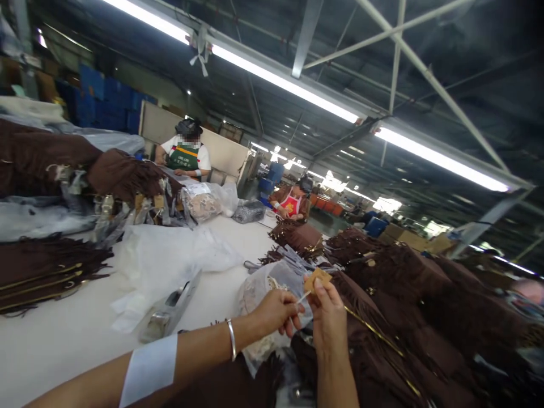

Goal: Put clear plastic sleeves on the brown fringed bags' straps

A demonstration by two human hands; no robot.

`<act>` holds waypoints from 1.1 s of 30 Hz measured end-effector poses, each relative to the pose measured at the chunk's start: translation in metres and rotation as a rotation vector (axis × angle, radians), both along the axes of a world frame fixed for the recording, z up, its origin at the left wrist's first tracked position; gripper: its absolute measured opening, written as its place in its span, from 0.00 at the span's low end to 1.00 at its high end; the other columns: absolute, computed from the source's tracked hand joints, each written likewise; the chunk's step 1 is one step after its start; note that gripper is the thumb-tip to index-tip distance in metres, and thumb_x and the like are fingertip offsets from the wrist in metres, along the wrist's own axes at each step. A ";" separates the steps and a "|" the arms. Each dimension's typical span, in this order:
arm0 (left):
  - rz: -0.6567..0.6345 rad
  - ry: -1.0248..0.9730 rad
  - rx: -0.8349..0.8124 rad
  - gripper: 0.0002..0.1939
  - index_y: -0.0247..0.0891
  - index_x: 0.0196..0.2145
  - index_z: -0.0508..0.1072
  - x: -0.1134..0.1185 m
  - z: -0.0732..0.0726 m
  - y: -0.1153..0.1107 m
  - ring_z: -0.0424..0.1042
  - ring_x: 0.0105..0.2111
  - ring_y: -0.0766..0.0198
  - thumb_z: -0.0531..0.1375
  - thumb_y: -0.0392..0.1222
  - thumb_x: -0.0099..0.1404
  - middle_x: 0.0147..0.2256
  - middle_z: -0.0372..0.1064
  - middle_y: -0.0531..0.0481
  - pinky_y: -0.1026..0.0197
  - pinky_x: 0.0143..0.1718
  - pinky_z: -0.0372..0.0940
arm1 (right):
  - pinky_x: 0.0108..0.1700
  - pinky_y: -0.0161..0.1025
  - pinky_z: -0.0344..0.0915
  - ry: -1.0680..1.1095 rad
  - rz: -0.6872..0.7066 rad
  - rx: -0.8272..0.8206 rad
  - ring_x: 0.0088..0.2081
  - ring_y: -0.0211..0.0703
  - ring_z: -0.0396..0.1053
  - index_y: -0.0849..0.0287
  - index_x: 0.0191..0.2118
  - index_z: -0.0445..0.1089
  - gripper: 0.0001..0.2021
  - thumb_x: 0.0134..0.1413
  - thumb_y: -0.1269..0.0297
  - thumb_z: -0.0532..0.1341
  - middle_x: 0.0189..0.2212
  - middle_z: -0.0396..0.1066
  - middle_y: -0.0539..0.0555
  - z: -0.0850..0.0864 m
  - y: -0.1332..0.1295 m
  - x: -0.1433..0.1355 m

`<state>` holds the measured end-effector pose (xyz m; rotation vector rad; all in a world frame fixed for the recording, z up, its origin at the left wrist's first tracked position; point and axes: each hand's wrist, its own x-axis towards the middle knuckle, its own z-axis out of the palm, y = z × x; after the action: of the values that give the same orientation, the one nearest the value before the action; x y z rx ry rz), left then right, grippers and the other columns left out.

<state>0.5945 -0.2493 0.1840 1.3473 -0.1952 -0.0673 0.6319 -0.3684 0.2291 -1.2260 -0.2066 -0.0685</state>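
Both hands [276, 311] [327, 317] on upright tag [317, 279]

Your right hand [327, 317] pinches a small tan cardboard tag [318, 279] by its lower edge; the tag is flat, nearly square, tilted a little, and it is up in the air above the brown fringed garments [382, 294] at the right side of the bench. Your left hand [274, 311] pinches a thin white string [302, 297], which goes up to the tag's lower left corner. Just behind your left hand lies a clear plastic bag [266, 286] with beige pieces inside.
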 end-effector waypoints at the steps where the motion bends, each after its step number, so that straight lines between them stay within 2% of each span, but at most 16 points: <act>1: 0.015 -0.010 0.021 0.17 0.33 0.28 0.70 -0.010 0.002 0.006 0.64 0.13 0.71 0.58 0.53 0.58 0.23 0.70 0.50 0.71 0.12 0.53 | 0.34 0.30 0.67 0.014 0.002 0.014 0.34 0.36 0.71 0.59 0.40 0.72 0.20 0.41 0.55 0.72 0.39 0.76 0.55 0.000 0.001 -0.009; 4: 0.057 -0.031 0.083 0.17 0.32 0.39 0.72 -0.042 0.008 0.024 0.63 0.13 0.71 0.55 0.50 0.61 0.22 0.69 0.52 0.71 0.13 0.53 | 0.33 0.33 0.70 0.078 -0.006 0.069 0.35 0.39 0.72 0.59 0.42 0.71 0.24 0.38 0.56 0.74 0.38 0.76 0.54 -0.002 0.005 -0.039; 6: 0.091 -0.039 0.136 0.19 0.35 0.49 0.69 -0.067 0.012 0.033 0.61 0.13 0.71 0.54 0.46 0.62 0.21 0.68 0.55 0.71 0.13 0.52 | 0.31 0.32 0.69 0.122 -0.070 0.084 0.33 0.38 0.72 0.59 0.43 0.71 0.26 0.36 0.56 0.75 0.36 0.75 0.52 -0.008 0.006 -0.061; 7: 0.110 -0.048 0.178 0.19 0.36 0.50 0.69 -0.080 0.014 0.037 0.60 0.12 0.71 0.54 0.45 0.63 0.21 0.67 0.57 0.71 0.14 0.51 | 0.29 0.31 0.68 0.136 -0.111 0.077 0.31 0.37 0.71 0.59 0.42 0.71 0.25 0.35 0.56 0.75 0.35 0.75 0.50 -0.011 0.006 -0.072; 11: 0.187 -0.135 0.381 0.13 0.36 0.41 0.76 -0.132 0.018 0.043 0.59 0.14 0.70 0.57 0.45 0.65 0.15 0.60 0.59 0.70 0.18 0.52 | 0.26 0.29 0.65 0.156 -0.202 0.011 0.28 0.35 0.68 0.59 0.37 0.70 0.23 0.37 0.52 0.74 0.29 0.72 0.46 -0.029 0.005 -0.118; 14: 0.213 -0.222 0.481 0.15 0.38 0.42 0.78 -0.162 0.014 0.042 0.61 0.16 0.68 0.56 0.47 0.68 0.15 0.61 0.57 0.69 0.22 0.56 | 0.26 0.29 0.65 0.178 -0.212 -0.056 0.27 0.35 0.67 0.59 0.37 0.69 0.24 0.36 0.50 0.73 0.27 0.71 0.46 -0.039 0.003 -0.149; 17: 0.241 -0.277 0.545 0.15 0.41 0.43 0.79 -0.187 0.006 0.041 0.66 0.20 0.67 0.54 0.46 0.70 0.19 0.68 0.55 0.68 0.27 0.59 | 0.28 0.31 0.67 0.193 -0.215 -0.083 0.28 0.37 0.68 0.60 0.37 0.69 0.25 0.35 0.48 0.73 0.27 0.72 0.46 -0.047 0.000 -0.176; 20: 0.274 -0.334 0.574 0.13 0.41 0.39 0.79 -0.211 -0.003 0.041 0.72 0.30 0.64 0.54 0.43 0.69 0.30 0.75 0.52 0.66 0.35 0.62 | 0.28 0.33 0.67 0.182 -0.229 -0.126 0.28 0.38 0.67 0.59 0.37 0.68 0.25 0.39 0.46 0.71 0.26 0.71 0.46 -0.055 -0.002 -0.200; 23: 0.290 -0.396 0.523 0.12 0.42 0.45 0.77 -0.233 -0.008 0.042 0.71 0.43 0.61 0.59 0.39 0.65 0.42 0.75 0.50 0.64 0.48 0.61 | 0.27 0.33 0.65 0.142 -0.276 -0.215 0.26 0.38 0.66 0.59 0.35 0.67 0.24 0.41 0.44 0.69 0.23 0.68 0.45 -0.060 -0.002 -0.222; 25: 0.305 -0.394 0.453 0.15 0.41 0.46 0.76 -0.245 -0.010 0.040 0.70 0.46 0.60 0.63 0.37 0.61 0.44 0.73 0.49 0.63 0.51 0.60 | 0.28 0.34 0.64 0.108 -0.303 -0.311 0.26 0.39 0.66 0.58 0.34 0.67 0.23 0.44 0.42 0.67 0.23 0.69 0.45 -0.060 0.002 -0.236; 27: 0.317 -0.308 0.362 0.11 0.38 0.41 0.77 -0.254 -0.013 0.037 0.71 0.42 0.61 0.64 0.37 0.58 0.40 0.73 0.49 0.64 0.44 0.64 | 0.29 0.35 0.64 0.074 -0.330 -0.436 0.27 0.41 0.67 0.57 0.35 0.67 0.23 0.46 0.40 0.64 0.24 0.70 0.47 -0.058 0.009 -0.250; 29: 0.328 -0.152 0.259 0.06 0.35 0.34 0.75 -0.260 -0.018 0.035 0.70 0.30 0.64 0.63 0.38 0.57 0.32 0.71 0.50 0.66 0.31 0.64 | 0.30 0.35 0.64 0.050 -0.348 -0.530 0.28 0.42 0.68 0.57 0.34 0.68 0.23 0.47 0.39 0.63 0.24 0.71 0.48 -0.055 0.019 -0.264; 31: 0.340 -0.015 0.186 0.05 0.33 0.30 0.73 -0.264 -0.023 0.034 0.64 0.21 0.68 0.61 0.39 0.58 0.25 0.67 0.53 0.68 0.21 0.58 | 0.29 0.35 0.64 0.039 -0.324 -0.529 0.27 0.42 0.68 0.56 0.34 0.68 0.22 0.48 0.40 0.62 0.24 0.72 0.48 -0.057 0.030 -0.274; 33: 0.336 0.043 0.172 0.06 0.33 0.28 0.71 -0.268 -0.026 0.039 0.60 0.18 0.69 0.60 0.40 0.58 0.21 0.63 0.55 0.68 0.19 0.54 | 0.29 0.36 0.65 0.042 -0.278 -0.492 0.28 0.43 0.69 0.56 0.34 0.68 0.20 0.49 0.42 0.63 0.25 0.72 0.49 -0.067 0.036 -0.282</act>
<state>0.3263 -0.2104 0.1581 1.5322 0.0766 0.1733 0.3498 -0.3326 0.1623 -1.7398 -0.0115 -0.2442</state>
